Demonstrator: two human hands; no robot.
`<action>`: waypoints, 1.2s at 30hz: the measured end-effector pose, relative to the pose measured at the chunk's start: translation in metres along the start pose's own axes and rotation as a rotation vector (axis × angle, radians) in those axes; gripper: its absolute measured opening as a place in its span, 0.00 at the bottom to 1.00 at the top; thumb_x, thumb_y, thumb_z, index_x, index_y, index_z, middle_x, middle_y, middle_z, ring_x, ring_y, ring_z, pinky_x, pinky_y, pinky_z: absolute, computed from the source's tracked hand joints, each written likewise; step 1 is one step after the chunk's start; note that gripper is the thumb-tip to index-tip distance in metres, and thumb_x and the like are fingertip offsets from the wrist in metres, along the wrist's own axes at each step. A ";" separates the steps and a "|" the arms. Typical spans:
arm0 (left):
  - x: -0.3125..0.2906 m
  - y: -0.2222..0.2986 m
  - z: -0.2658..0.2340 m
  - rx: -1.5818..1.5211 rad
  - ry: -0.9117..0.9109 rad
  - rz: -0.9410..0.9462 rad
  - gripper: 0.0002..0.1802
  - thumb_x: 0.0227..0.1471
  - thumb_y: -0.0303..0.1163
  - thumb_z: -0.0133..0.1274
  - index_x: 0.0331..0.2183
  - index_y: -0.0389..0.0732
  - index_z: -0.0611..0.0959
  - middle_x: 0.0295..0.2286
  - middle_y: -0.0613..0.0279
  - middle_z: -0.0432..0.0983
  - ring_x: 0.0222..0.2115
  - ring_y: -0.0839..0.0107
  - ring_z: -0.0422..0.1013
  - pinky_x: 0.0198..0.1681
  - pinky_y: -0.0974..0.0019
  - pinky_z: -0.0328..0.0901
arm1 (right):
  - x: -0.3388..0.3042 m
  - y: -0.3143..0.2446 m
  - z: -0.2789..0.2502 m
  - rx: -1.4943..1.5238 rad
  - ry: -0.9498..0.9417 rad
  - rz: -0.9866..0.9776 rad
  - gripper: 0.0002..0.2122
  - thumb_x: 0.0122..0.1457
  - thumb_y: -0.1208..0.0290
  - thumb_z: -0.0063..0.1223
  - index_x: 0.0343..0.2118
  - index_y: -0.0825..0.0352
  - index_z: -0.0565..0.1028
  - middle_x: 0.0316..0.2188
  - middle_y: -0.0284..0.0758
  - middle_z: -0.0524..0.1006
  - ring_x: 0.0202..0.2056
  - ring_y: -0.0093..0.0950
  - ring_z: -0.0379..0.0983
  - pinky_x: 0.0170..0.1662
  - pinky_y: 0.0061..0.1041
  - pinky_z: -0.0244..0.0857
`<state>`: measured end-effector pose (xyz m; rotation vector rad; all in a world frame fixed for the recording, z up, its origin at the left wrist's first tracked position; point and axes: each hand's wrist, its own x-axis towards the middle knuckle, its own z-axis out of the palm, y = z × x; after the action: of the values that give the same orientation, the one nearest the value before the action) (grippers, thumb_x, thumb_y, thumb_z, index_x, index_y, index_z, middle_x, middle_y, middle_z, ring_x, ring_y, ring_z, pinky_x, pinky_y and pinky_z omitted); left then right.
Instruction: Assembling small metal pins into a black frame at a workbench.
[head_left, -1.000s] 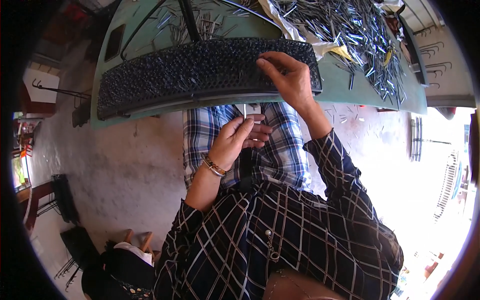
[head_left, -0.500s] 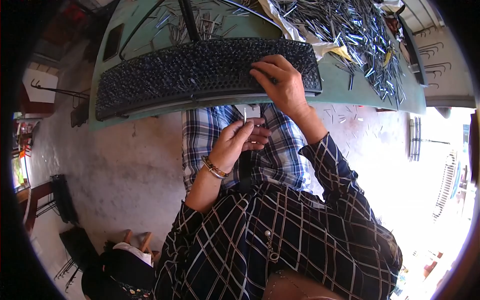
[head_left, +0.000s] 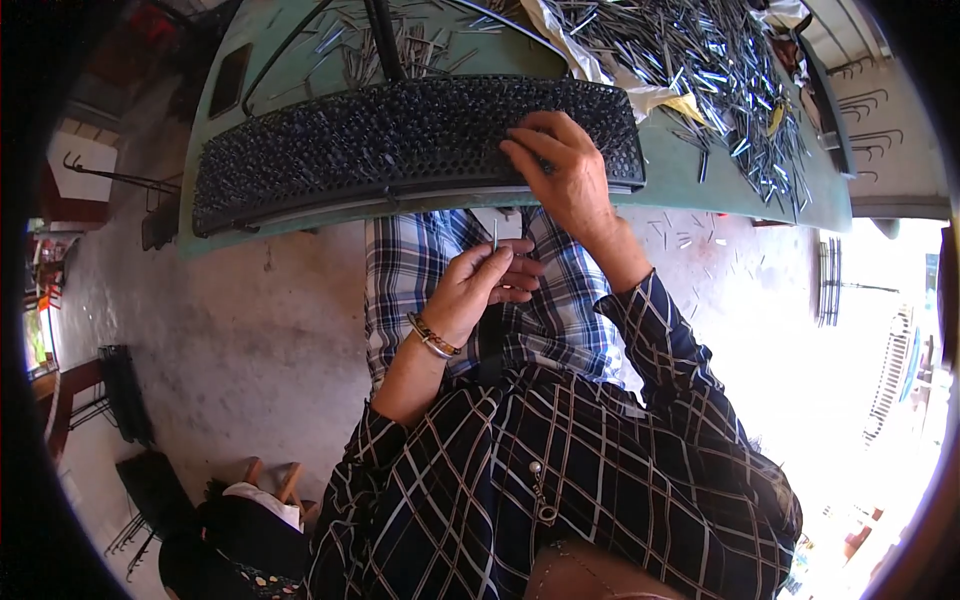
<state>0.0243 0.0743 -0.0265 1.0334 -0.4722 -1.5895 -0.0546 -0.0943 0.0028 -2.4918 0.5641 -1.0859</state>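
A long black rack (head_left: 330, 140), full of holes and packed with upright dark metal pins, lies along the near edge of the green table (head_left: 668, 190). Over its right part is my right hand (head_left: 575, 180), thumb and index finger brought together at the holes. Whatever those fingertips hold is hidden by the hand and the dark rack. Below the table edge, above my lap, my left hand (head_left: 468, 288) pinches a thin metal rod (head_left: 495, 234) upright between thumb and index finger. The other fingers of that hand are loosely curled.
A big heap of metal rods (head_left: 690, 85) covers the table's right side, beside a crumpled plastic sheet (head_left: 640, 92). More rods (head_left: 400, 50) lie behind the rack near a black frame bar (head_left: 380, 40). A flat dark object (head_left: 231, 78) rests at left. Stray rods (head_left: 685, 238) litter the floor.
Both hands stay nearly in place. The right fingers shift slightly at the rack, and the rod in my left hand moves a little to the right and looks darker.
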 end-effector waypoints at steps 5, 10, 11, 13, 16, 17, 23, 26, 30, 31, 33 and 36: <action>0.002 -0.003 -0.001 -0.049 -0.011 0.009 0.20 0.60 0.38 0.39 0.46 0.32 0.71 0.36 0.54 0.76 0.32 0.73 0.74 0.36 0.72 0.70 | 0.002 0.006 0.000 -0.056 -0.037 0.000 0.08 0.48 0.73 0.57 0.32 0.67 0.78 0.34 0.37 0.73 0.35 0.35 0.72 0.39 0.30 0.66; 0.002 -0.001 0.000 -0.013 -0.023 -0.001 0.20 0.61 0.37 0.37 0.47 0.34 0.72 0.36 0.55 0.75 0.34 0.73 0.73 0.38 0.70 0.70 | 0.001 0.005 -0.002 -0.153 -0.062 -0.063 0.09 0.49 0.72 0.57 0.34 0.66 0.78 0.37 0.36 0.72 0.36 0.34 0.70 0.39 0.30 0.64; 0.002 -0.001 0.000 -0.013 -0.021 -0.001 0.20 0.61 0.37 0.37 0.47 0.34 0.72 0.36 0.55 0.75 0.34 0.73 0.73 0.38 0.70 0.70 | 0.000 0.005 0.000 -0.133 -0.034 -0.058 0.09 0.49 0.72 0.57 0.34 0.65 0.78 0.37 0.36 0.72 0.36 0.33 0.70 0.39 0.30 0.64; 0.002 -0.001 0.001 -0.022 -0.036 -0.008 0.20 0.61 0.37 0.37 0.47 0.34 0.72 0.36 0.55 0.76 0.34 0.73 0.73 0.38 0.70 0.70 | 0.002 0.006 -0.002 -0.090 -0.061 -0.084 0.09 0.49 0.72 0.57 0.34 0.65 0.78 0.37 0.36 0.72 0.36 0.34 0.70 0.39 0.30 0.64; 0.001 0.000 0.003 -0.012 -0.034 -0.009 0.20 0.61 0.37 0.37 0.47 0.34 0.72 0.36 0.56 0.76 0.34 0.74 0.73 0.38 0.70 0.70 | 0.001 0.005 -0.005 -0.059 -0.106 -0.116 0.09 0.48 0.73 0.57 0.34 0.65 0.78 0.36 0.36 0.73 0.35 0.34 0.71 0.39 0.30 0.64; 0.000 0.001 0.004 -0.011 -0.032 -0.008 0.20 0.61 0.37 0.37 0.47 0.34 0.72 0.36 0.56 0.76 0.34 0.74 0.73 0.38 0.70 0.70 | 0.001 0.005 -0.005 -0.063 -0.126 -0.128 0.09 0.47 0.73 0.58 0.34 0.65 0.78 0.36 0.36 0.73 0.35 0.34 0.71 0.39 0.31 0.64; 0.003 0.000 0.004 -0.051 -0.032 -0.015 0.19 0.61 0.36 0.37 0.47 0.34 0.72 0.35 0.56 0.76 0.33 0.74 0.73 0.37 0.70 0.70 | 0.002 0.002 -0.004 -0.023 -0.025 -0.059 0.07 0.46 0.74 0.59 0.30 0.66 0.78 0.35 0.35 0.74 0.35 0.34 0.71 0.39 0.31 0.64; 0.001 0.001 0.005 -0.064 -0.016 -0.021 0.19 0.60 0.36 0.38 0.47 0.34 0.72 0.35 0.56 0.76 0.33 0.73 0.73 0.37 0.70 0.70 | 0.007 -0.003 0.000 -0.037 -0.098 -0.088 0.06 0.46 0.75 0.58 0.30 0.67 0.78 0.34 0.35 0.74 0.35 0.34 0.72 0.39 0.31 0.65; 0.002 0.001 0.006 -0.103 -0.026 -0.028 0.19 0.60 0.35 0.38 0.46 0.33 0.73 0.34 0.56 0.76 0.32 0.73 0.74 0.36 0.70 0.70 | 0.007 0.002 0.005 0.044 -0.092 -0.055 0.07 0.46 0.76 0.58 0.31 0.67 0.78 0.33 0.36 0.74 0.35 0.33 0.72 0.38 0.29 0.66; 0.003 0.001 0.005 -0.115 -0.026 -0.027 0.19 0.60 0.35 0.38 0.46 0.33 0.73 0.34 0.56 0.76 0.31 0.73 0.74 0.36 0.70 0.70 | 0.007 0.002 0.007 0.108 -0.038 -0.009 0.07 0.46 0.77 0.59 0.30 0.68 0.78 0.33 0.36 0.74 0.34 0.33 0.72 0.38 0.27 0.66; 0.004 0.000 0.004 -0.156 -0.025 -0.029 0.19 0.60 0.35 0.38 0.46 0.33 0.73 0.34 0.56 0.76 0.31 0.73 0.74 0.35 0.70 0.70 | 0.007 0.001 0.008 0.175 0.012 0.036 0.07 0.46 0.78 0.59 0.30 0.68 0.78 0.32 0.36 0.74 0.34 0.32 0.73 0.37 0.26 0.67; 0.006 0.003 0.002 -0.213 -0.018 -0.024 0.19 0.60 0.35 0.38 0.46 0.32 0.73 0.33 0.55 0.76 0.30 0.73 0.74 0.35 0.70 0.71 | 0.001 0.004 0.009 0.169 0.087 0.094 0.06 0.45 0.79 0.60 0.28 0.69 0.78 0.32 0.36 0.74 0.34 0.32 0.73 0.37 0.25 0.67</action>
<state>0.0242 0.0670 -0.0252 0.8669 -0.2954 -1.6327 -0.0483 -0.0971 -0.0043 -2.2606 0.5821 -1.1596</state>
